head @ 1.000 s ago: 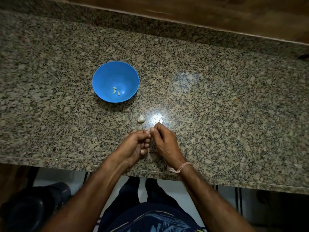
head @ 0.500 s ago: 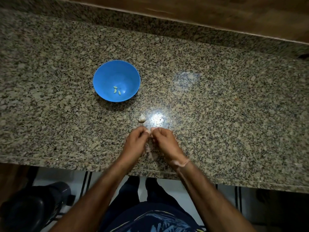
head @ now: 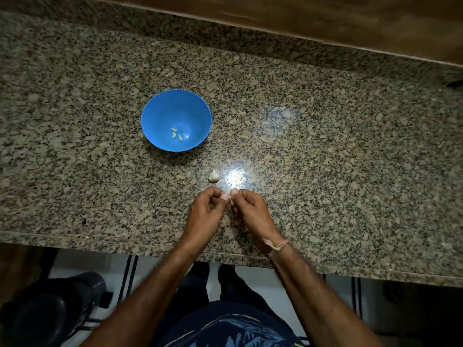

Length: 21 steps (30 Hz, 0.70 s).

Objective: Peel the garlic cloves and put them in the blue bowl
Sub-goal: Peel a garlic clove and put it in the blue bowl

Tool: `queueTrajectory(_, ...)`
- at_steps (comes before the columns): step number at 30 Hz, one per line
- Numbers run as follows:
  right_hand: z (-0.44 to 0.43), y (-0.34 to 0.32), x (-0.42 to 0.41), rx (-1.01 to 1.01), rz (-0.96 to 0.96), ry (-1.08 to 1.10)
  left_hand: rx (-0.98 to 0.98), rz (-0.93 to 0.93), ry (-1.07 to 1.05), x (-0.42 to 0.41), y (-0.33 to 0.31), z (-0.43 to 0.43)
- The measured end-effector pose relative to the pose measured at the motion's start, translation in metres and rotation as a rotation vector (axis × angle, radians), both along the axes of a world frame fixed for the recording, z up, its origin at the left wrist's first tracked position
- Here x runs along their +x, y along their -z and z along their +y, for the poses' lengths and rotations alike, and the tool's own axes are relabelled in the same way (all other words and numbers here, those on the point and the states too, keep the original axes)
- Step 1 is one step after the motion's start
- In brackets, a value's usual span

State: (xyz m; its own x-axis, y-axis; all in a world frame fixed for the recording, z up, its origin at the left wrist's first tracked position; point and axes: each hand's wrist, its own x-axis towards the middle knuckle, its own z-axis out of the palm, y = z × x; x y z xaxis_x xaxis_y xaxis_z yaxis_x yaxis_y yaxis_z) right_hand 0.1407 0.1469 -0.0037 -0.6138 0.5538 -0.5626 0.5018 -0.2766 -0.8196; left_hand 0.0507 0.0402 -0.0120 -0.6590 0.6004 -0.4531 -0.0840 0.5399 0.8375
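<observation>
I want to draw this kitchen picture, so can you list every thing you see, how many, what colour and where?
blue bowl: one, blue, on the counter, beyond and left of the hands.
peeled cloves: about three, pale yellow-green, at the bowl's bottom.
garlic piece: one, whitish, skin on, on the counter between bowl and hands.
garlic clove: one, pale, mostly hidden between the fingertips.
counter: one, speckled granite, across the middle.
wooden surface: one, brown, behind the counter.
dark container: one, black, on the floor, lower left.
wrist thread: one, pale pink, on the right wrist.
left hand: one, pinching the clove.
right hand: one, pinching the clove.
</observation>
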Motion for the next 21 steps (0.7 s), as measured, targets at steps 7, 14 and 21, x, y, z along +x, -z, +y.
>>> queueTrajectory(7, -0.005, -0.003, -0.004, -0.557, 0.034, 0.234, 0.020, 0.147, 0.003, 0.002, 0.002, -0.002)
queueTrajectory(14, -0.008, 0.007, 0.001, 0.452, -0.006, -0.112, 0.127, -0.664, -0.130, -0.008, 0.008, 0.000)
queueTrajectory(21, -0.010, -0.001, 0.003, -0.379, 0.059, 0.154, 0.066, 0.143, 0.054, 0.002, -0.002, -0.001)
